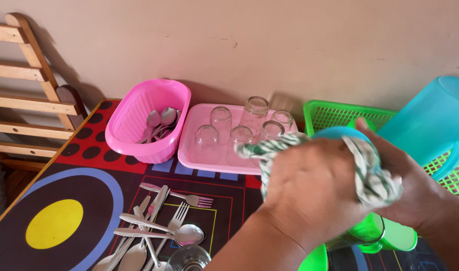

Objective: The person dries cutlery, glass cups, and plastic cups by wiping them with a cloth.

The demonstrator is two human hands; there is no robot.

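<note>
Cloth, a green-and-white checked cotton dish towel [370,175], is being worked around a round blue plastic cup [340,133] held in front of the person, above the near right part of the table [53,165]. The left hand [310,190] is pressing the towel against the cup, its grip closed over the bunched fabric. The right hand [410,185] is cupping the other side through the towel, its grip wrapped around cup and cloth together. Just below them, translucent green plastic cups [375,233] are lying on the table, and a large turquoise plastic jug [430,125] is resting tilted in a green plastic mesh basket [335,113]. Farther left, clear upturned drinking glasses [239,130] are standing on a pink plastic tray [189,145], beside a pink oval plastic basket [134,115] of spoons; loose steel forks and spoons [159,226] are lying nearer. The cup could be slipping inside the loose cloth and dropping onto the green cups below.
</note>
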